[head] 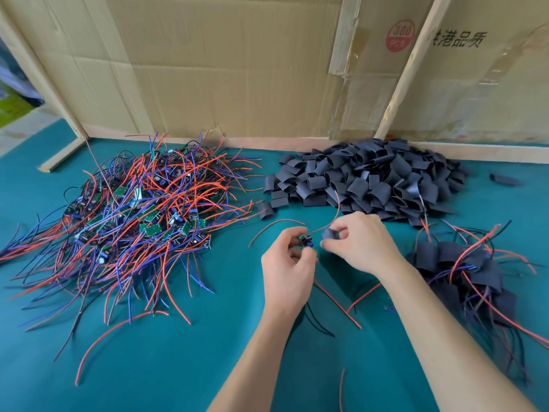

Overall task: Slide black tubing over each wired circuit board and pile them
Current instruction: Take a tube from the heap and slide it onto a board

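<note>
My left hand [289, 264] pinches a small wired circuit board [306, 240] above the green table. Its red wires trail up to the right and down under my wrist. Just to its right, my right hand [361, 243] pinches a short piece of black tubing [329, 234], with a red wire running through it; the tubing sits a little apart from the board. At the left lies a big tangle of bare wired boards [142, 215]. A heap of black tubing pieces [374, 179] lies at the back right. Sleeved boards [463, 269] are piled at the right.
Cardboard sheets on a wooden frame [237, 69] wall off the back of the green table [184, 358]. One stray tubing piece [505, 180] lies at the far right, another [265, 210] near the heap's left edge. Loose red wires cross the table near my forearms.
</note>
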### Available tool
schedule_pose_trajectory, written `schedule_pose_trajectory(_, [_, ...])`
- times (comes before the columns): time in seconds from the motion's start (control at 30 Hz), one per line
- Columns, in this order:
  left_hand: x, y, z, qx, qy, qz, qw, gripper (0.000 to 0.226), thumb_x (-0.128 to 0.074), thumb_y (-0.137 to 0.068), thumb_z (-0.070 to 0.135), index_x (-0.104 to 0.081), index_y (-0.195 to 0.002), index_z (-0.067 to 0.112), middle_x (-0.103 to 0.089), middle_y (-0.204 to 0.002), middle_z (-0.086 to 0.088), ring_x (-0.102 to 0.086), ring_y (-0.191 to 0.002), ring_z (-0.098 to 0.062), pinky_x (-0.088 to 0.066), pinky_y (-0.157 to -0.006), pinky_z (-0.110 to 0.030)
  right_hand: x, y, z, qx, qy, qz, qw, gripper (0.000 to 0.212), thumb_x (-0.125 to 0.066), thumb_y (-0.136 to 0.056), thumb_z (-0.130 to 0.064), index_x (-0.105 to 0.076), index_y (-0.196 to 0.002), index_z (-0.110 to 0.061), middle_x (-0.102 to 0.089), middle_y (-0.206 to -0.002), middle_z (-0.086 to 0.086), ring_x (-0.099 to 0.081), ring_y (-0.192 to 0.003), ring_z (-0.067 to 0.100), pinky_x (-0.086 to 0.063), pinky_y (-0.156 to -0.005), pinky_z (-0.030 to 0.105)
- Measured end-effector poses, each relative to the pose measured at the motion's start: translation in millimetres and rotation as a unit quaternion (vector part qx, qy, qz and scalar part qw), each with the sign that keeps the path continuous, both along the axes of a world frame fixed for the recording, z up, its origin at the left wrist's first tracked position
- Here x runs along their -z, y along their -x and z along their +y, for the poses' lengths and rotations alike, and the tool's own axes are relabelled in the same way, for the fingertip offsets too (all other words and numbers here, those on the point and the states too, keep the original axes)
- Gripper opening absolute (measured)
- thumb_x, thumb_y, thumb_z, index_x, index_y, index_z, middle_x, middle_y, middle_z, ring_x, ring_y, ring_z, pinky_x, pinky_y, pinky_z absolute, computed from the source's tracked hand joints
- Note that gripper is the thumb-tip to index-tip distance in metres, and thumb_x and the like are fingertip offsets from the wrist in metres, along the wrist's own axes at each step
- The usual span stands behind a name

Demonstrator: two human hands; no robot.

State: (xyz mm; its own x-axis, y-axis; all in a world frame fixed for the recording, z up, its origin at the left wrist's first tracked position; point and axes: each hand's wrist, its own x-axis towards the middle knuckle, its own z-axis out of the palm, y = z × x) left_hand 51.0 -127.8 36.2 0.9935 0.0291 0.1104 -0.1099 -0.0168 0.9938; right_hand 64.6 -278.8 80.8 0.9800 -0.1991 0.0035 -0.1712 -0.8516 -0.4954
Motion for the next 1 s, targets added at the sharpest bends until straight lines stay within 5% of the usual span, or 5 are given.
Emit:
schedule_pose_trajectory(0.1, [1,0,0,-0.009,0.010,-0.001,1.000,0.017,-0.059,-0.081,0.025,-0.070,-0.093,0.028,-0.069,-0.079,0.009,-0.066,-0.067,-0.027,-0.052,-0.062,-0.024,6,16,-7,-0.008,-0.039,-0.031,0.999,0.019,-0.077,-0.078,-0.031,-0.068,-0.066,-0.020,-0.052,-0.047,-0.005,-0.040,-0.052,0.013,-0.039,-0.058,0.030])
schedule_pose_trajectory(0.2, [3,0,0,-0.010,0.007,-0.007,1.000,0.009,-0.065,-0.090,0.018,-0.070,-0.090,0.026,-0.070,-0.075,0.008,-0.067,-0.059,-0.018,-0.049,-0.059,-0.017,6,28,-18,0.037,-0.214,-0.095,0.971,0.010,-0.084,-0.078,-0.024,-0.079,-0.079,-0.032,-0.072,-0.065,-0.006,-0.066,-0.058,0.011,-0.054,-0.061,0.024])
schedule_pose_trajectory(0.4, [7,0,0,-0.007,0.005,-0.012,1.000,0.013,-0.062,-0.086,0.016,-0.070,-0.085,0.025,-0.070,-0.073,0.004,-0.065,-0.054,-0.013,-0.049,-0.056,-0.018,6,33,-39,0.141,-0.479,-0.211,0.840,0.014,-0.083,-0.084,-0.010,-0.082,-0.087,-0.025,-0.078,-0.084,0.002,-0.070,-0.074,0.016,-0.059,-0.063,0.025])
schedule_pose_trajectory(0.57, [6,2,1,0.009,0.001,-0.020,1.000,0.012,-0.059,-0.083,0.018,-0.070,-0.084,0.023,-0.069,-0.072,0.000,-0.061,-0.052,-0.013,-0.048,-0.057,-0.019,3,29,-46,0.244,-0.546,-0.320,0.735,0.012,-0.083,-0.085,-0.011,-0.079,-0.083,-0.022,-0.077,-0.082,-0.002,-0.068,-0.068,0.015,-0.058,-0.066,0.025])
schedule_pose_trajectory(1.0, [0,5,2,0.028,0.010,-0.010,1.000,0.013,-0.058,-0.081,0.020,-0.070,-0.085,0.020,-0.068,-0.073,-0.002,-0.060,-0.052,-0.012,-0.047,-0.059,-0.019,13,22,-44,0.231,-0.581,-0.282,0.728,0.022,-0.082,-0.088,-0.012,-0.074,-0.107,-0.004,-0.077,-0.089,0.006,-0.069,-0.070,0.015,-0.059,-0.073,0.026])
